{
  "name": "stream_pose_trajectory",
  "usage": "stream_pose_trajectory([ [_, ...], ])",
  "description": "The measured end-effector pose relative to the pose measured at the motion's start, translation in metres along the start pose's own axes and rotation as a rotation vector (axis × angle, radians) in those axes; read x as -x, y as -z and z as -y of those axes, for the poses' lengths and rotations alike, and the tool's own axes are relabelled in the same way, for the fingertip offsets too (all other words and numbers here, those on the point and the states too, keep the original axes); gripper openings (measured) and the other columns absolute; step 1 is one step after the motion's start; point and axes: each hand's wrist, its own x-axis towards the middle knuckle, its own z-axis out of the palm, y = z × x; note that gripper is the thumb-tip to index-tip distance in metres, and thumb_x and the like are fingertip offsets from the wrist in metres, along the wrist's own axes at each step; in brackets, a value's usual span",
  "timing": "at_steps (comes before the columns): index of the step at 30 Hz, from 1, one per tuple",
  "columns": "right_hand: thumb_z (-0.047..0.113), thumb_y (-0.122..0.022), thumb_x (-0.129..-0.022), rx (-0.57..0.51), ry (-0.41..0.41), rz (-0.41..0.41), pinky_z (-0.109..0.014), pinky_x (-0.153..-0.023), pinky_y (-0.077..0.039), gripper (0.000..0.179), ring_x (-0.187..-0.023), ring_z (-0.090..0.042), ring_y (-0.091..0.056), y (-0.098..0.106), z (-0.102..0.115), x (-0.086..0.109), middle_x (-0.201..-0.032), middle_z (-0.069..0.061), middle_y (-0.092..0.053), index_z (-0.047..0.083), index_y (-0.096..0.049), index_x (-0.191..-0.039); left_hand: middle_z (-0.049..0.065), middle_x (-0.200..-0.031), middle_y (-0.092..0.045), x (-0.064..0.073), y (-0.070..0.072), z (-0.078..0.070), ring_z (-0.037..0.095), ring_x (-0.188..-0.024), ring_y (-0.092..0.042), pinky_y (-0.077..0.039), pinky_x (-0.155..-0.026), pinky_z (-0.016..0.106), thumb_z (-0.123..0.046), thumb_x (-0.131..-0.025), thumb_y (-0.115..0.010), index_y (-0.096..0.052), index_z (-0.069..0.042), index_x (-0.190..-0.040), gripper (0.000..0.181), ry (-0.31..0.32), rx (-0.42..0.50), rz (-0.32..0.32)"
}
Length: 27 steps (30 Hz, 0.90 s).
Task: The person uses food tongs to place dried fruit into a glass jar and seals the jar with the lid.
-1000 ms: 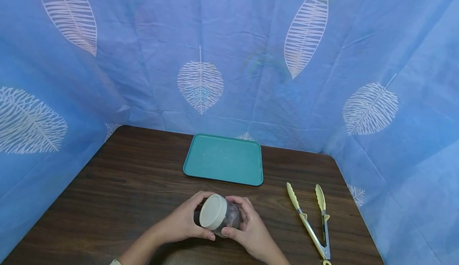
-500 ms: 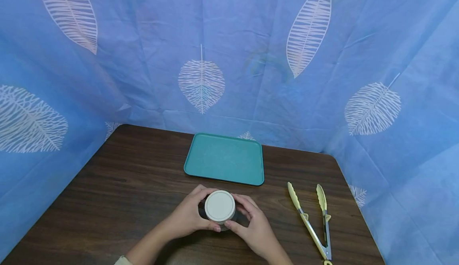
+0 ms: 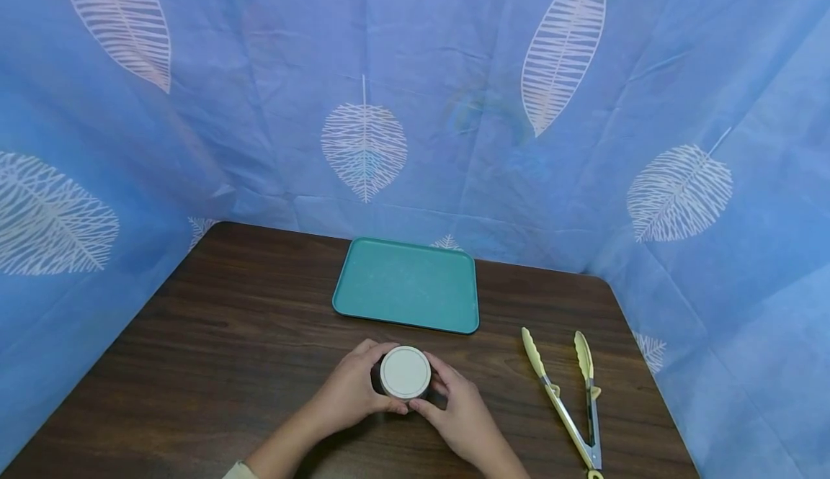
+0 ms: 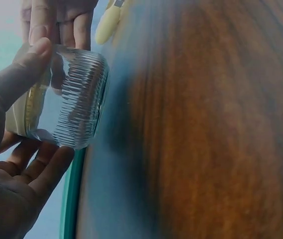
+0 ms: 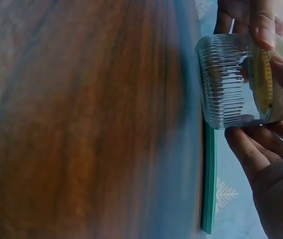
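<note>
A clear ribbed jar [image 4: 79, 99] with a cream lid [image 3: 405, 372] is between my two hands near the front middle of the table. It stands upright in the head view, lid facing up. My left hand [image 3: 350, 392] grips its left side, thumb in front and fingers behind. From the other side my right hand [image 3: 462, 414] holds it the same way, thumb close to the left thumb. In the right wrist view the jar's ribbed wall [image 5: 226, 82] shows below the lid, with fingers of both hands around it.
Behind the jar a teal tray [image 3: 407, 284] lies near the table's back edge. Yellow-tipped metal tongs [image 3: 570, 421] lie spread on the dark wooden table [image 3: 214, 349] to the right. A blue leaf-patterned cloth [image 3: 441, 169] hangs around the back and sides.
The jar has turned from tilted, with its lid facing left, to upright with the lid up. Both hands stayed on it and shifted slightly right. Tray and tongs stay in place.
</note>
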Motion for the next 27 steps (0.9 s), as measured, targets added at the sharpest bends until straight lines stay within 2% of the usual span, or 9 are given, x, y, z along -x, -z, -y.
stream_pose_trajectory([
  [6,0.02,-0.084,-0.097,0.008,-0.027,0.054,-0.037,-0.106,-0.06,0.079,-0.139,-0.044,-0.063,-0.0009,0.0008,0.0038,-0.162,-0.029,-0.051,-0.001,-0.044,-0.161,0.002,-0.125,-0.066,0.0042,-0.0021,-0.001,0.022,-0.117,-0.066,-0.058,-0.104,0.053,-0.038,-0.067,-0.105,-0.064,-0.007,-0.146,0.094,0.011,-0.017,0.027],
  [17,0.026,-0.084,-0.097,0.08,-0.082,0.08,-0.037,-0.101,-0.063,0.08,-0.132,-0.043,-0.069,-0.0046,0.0076,0.0049,-0.161,-0.03,-0.051,0.002,-0.044,-0.162,0.009,-0.13,-0.06,0.0109,0.0022,-0.005,0.026,-0.123,-0.064,-0.057,-0.106,0.056,-0.034,-0.075,-0.102,-0.056,-0.008,-0.152,0.093,0.066,0.002,0.117],
  [22,0.028,-0.083,-0.097,0.113,-0.062,0.07,-0.04,-0.099,-0.064,0.08,-0.13,-0.044,-0.07,-0.004,0.0066,0.0021,-0.159,-0.031,-0.053,0.001,-0.044,-0.161,0.01,-0.133,-0.058,0.0086,0.0034,-0.0063,0.028,-0.126,-0.061,-0.057,-0.107,0.057,-0.032,-0.078,-0.101,-0.054,-0.008,-0.152,0.091,0.067,-0.004,0.131],
  [27,0.03,-0.083,-0.098,0.154,-0.046,0.061,-0.042,-0.101,-0.063,0.08,-0.13,-0.042,-0.07,-0.004,0.0016,0.0013,-0.159,-0.028,-0.054,0.001,-0.044,-0.162,0.016,-0.144,-0.055,0.006,0.0008,-0.0099,0.033,-0.133,-0.06,-0.056,-0.108,0.058,-0.03,-0.08,-0.1,-0.049,-0.001,-0.154,0.094,0.051,-0.053,0.137],
])
